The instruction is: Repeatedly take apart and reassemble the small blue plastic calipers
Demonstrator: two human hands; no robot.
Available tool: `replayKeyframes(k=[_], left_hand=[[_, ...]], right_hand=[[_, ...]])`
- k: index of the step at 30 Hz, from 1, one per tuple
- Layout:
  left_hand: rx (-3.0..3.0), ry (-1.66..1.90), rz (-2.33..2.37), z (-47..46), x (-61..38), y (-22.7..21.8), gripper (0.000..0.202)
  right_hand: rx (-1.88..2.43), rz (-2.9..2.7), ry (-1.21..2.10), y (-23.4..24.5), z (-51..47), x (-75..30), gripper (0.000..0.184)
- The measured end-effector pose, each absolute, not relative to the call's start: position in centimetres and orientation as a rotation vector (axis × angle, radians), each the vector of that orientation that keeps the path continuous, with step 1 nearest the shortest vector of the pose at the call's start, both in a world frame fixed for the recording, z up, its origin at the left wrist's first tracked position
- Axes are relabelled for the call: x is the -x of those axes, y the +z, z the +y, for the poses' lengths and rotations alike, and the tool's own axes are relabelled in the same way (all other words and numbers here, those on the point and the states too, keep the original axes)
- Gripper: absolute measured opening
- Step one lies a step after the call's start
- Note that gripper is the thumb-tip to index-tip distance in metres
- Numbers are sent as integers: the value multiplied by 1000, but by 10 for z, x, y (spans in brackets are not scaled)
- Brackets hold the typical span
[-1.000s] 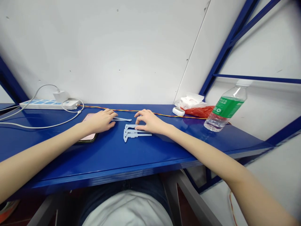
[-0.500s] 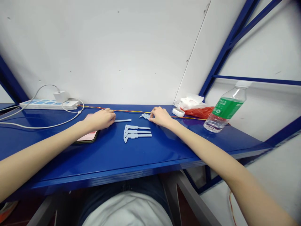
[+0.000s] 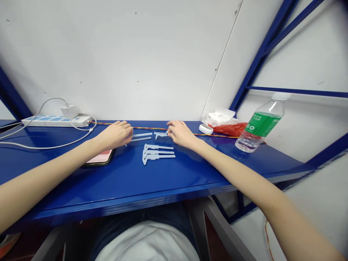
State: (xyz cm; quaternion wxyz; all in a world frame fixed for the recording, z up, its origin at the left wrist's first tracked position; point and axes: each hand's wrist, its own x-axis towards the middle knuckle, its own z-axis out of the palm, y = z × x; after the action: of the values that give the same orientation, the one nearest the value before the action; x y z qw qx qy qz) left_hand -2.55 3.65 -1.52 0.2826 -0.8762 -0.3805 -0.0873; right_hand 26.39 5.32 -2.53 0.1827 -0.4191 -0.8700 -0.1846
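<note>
Right hand [image 3: 181, 134] — fingertips on plastic caliper piece [image 3: 161, 134] (now further left); left hand [image 3: 115, 135] loose beside strips [image 3: 141, 136].

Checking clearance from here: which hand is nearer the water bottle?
Right. The right hand is left of the water bottle, not touching it; the left hand lies farther left, with the right hand between it and the bottle.

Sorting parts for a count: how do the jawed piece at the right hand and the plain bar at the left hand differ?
The jawed piece is short with a caliper-like end; the plain bar is longer, straight, jawless. The jawed piece sits at the right hand; the plain bar's end reaches the left hand. Both are pale blue plastic, lying flat on the blue table.
</note>
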Motion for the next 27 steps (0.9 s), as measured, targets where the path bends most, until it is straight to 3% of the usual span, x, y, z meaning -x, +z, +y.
replayKeyframes(k=[27], left_hand=[[2263, -230, -848, 24, 22, -4, 26]], right_hand=[[837, -2397, -736, -20, 43, -253, 16]])
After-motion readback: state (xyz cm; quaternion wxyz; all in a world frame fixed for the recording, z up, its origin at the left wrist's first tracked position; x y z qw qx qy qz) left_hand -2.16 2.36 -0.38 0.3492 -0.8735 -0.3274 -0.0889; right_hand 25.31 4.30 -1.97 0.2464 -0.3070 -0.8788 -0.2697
